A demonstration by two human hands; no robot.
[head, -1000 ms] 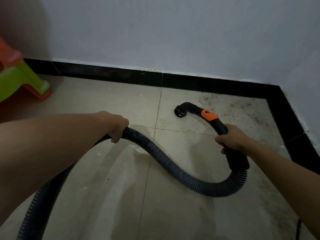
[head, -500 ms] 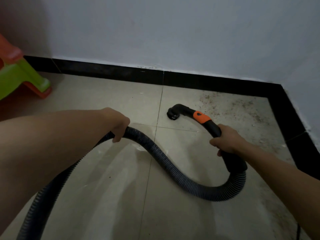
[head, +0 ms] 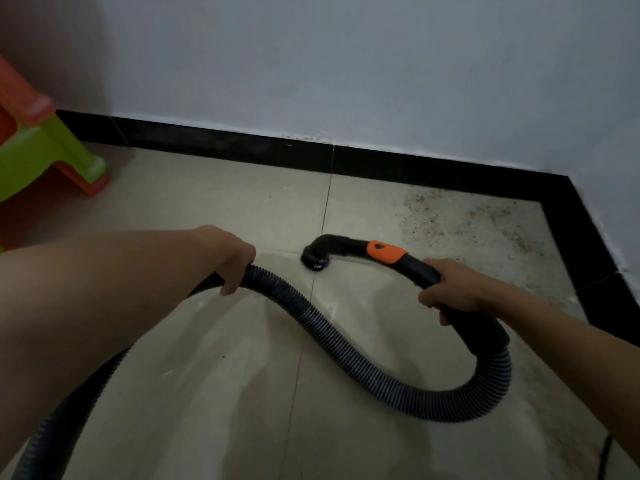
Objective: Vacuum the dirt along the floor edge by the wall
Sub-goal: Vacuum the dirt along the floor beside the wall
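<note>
My left hand is curling round the ribbed hose, which is running off frame at 7 o'clock. My right hand is gripping the black handle, fingertips hidden; its nozzle is touching the tiled floor. Dirt is lying at 2 o'clock beside the black skirting.

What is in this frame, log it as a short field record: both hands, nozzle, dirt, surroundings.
Left grip: left hand curled round the ribbed hose
Right grip: right hand curled round the black handle, behind its orange collar
Nozzle: nozzle mouth down at a floor tile joint, apart from the baseboard
Dirt: dirt speckles the corner tile, right of the nozzle, up to the baseboard
Surroundings: white wall; green and orange plastic stool far left
</note>
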